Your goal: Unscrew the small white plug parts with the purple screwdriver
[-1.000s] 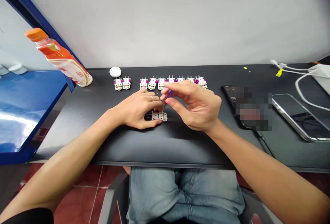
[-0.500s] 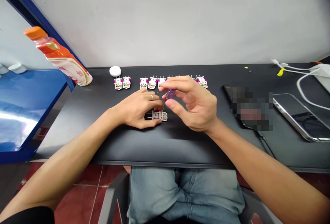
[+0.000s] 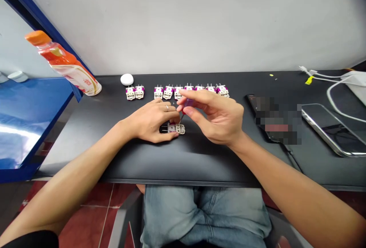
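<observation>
Clerk: Left fingers?

Me: My left fingers (image 3: pixel 171 115), ringed once: grasping. I am pinning one pronged piece (image 3: pixel 179 129), white and purple, on the counter (image 3: pixel 160 160), prongs pointing left between thumb and index.

Clerk: Right fingers?

Me: My right fingers (image 3: pixel 200 95): grasping one small screwdriver (image 3: pixel 187 103), purple handle, red collar. Its shaft is slanting down to the piece; whether the tip is sitting in a screw, I cannot tell.

Clerk: Changes to enter?

Me: One. Over the last half second my right fingers have been shifting slightly round the handle, which is now showing less sharply. The piece has been staying put. I am reading this as the screwdriver being turned, with the left hold keeping steady.

Clerk: Other stock?

Me: Two similar pieces (image 3: pixel 130 93), lying just in front of a white rounded object (image 3: pixel 127 79). Seven more (image 3: pixel 158 93), lying in a row farther right, partly behind my right hand. One orange-capped bottle (image 3: pixel 67 65), standing far left.
</observation>
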The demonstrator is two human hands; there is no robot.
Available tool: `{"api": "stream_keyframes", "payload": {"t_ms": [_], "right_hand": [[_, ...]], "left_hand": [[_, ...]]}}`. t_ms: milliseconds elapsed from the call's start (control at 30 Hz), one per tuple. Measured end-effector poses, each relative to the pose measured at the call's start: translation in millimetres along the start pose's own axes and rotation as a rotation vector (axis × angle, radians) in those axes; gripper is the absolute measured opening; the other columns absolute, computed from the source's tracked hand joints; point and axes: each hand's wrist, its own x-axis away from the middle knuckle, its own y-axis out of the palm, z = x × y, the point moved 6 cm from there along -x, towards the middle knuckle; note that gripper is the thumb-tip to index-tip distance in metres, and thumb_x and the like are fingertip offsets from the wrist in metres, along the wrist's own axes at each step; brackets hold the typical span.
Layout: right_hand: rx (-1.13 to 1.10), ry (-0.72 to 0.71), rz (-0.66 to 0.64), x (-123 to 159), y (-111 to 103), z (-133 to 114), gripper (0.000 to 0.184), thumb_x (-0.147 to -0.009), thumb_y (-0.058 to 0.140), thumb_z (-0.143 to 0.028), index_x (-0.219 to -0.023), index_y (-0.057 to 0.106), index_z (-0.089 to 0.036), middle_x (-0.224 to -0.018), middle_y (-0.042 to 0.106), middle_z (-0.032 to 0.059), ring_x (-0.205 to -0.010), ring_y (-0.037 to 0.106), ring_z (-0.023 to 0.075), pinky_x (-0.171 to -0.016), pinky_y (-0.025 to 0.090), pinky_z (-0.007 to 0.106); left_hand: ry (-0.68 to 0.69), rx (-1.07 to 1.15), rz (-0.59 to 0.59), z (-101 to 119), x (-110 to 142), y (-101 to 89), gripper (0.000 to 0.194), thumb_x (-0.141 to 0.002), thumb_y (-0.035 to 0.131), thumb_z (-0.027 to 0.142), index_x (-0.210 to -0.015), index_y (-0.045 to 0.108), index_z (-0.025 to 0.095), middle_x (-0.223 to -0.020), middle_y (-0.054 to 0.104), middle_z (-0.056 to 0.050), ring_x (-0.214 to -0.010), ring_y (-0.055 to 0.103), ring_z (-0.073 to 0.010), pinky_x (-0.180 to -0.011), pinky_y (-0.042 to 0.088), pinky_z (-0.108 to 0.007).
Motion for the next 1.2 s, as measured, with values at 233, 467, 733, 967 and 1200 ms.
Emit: {"api": "stream_keyframes", "payload": {"t_ms": [233, 467, 733, 967, 1200], "right_hand": [[-0.009, 0.039, 0.02, -0.1, -1.8, 2.0, 0.04, -0.102, 0.089, -0.021, -0.14, 0.088, -0.034, -0.133, 0.087, 0.0055, -0.114, 0.085, 0.0226, -0.087, 0.08, 0.036], [-0.083, 0.039, -0.039, 1.1, 2.1, 3.7, 0.042, -0.109, 0.078, -0.021, -0.149, 0.083, -0.032, -0.135, 0.087, 0.0073, -0.118, 0.086, 0.0234, -0.098, 0.079, 0.041], [-0.097, 0.053, -0.056, 2.0, 2.4, 4.8, 0.05, -0.114, 0.068, -0.017, -0.16, 0.077, -0.035, -0.141, 0.086, 0.0064, -0.119, 0.086, 0.0223, -0.102, 0.079, 0.042], [-0.068, 0.003, -0.01, 1.2, 1.0, -0.1, 0.052, -0.105, 0.083, -0.013, -0.151, 0.082, -0.036, -0.129, 0.088, 0.0028, -0.107, 0.087, 0.0192, -0.095, 0.079, 0.035], [-0.087, 0.038, -0.004, 1.0, 0.3, 0.4, 0.04, -0.105, 0.086, -0.019, -0.141, 0.086, -0.034, -0.137, 0.086, 0.005, -0.116, 0.087, 0.0224, -0.091, 0.08, 0.036]], "left_hand": [[0.006, 0.006, -0.035, 0.3, 0.3, 1.6, 0.03, -0.109, 0.066, 0.051, -0.111, 0.076, 0.023, -0.109, 0.082, -0.011, -0.1, 0.074, -0.0306, -0.096, 0.053, -0.046], [0.018, 0.023, -0.03, 0.6, 0.7, 1.3, 0.029, -0.109, 0.067, 0.05, -0.11, 0.076, 0.023, -0.111, 0.083, -0.011, -0.106, 0.075, -0.0329, -0.102, 0.054, -0.048], [0.035, 0.007, -0.012, 2.6, 0.3, 0.5, 0.031, -0.109, 0.066, 0.05, -0.109, 0.076, 0.02, -0.109, 0.083, -0.012, -0.101, 0.075, -0.0324, -0.099, 0.054, -0.049], [0.039, -0.019, -0.002, 2.0, 0.5, 0.5, 0.031, -0.109, 0.067, 0.051, -0.11, 0.077, 0.021, -0.107, 0.083, -0.011, -0.098, 0.074, -0.0309, -0.094, 0.054, -0.046], [0.027, -0.007, -0.016, 2.5, 0.0, 0.5, 0.029, -0.109, 0.067, 0.049, -0.109, 0.077, 0.022, -0.104, 0.081, -0.01, -0.099, 0.074, -0.0308, -0.097, 0.054, -0.046]]}}
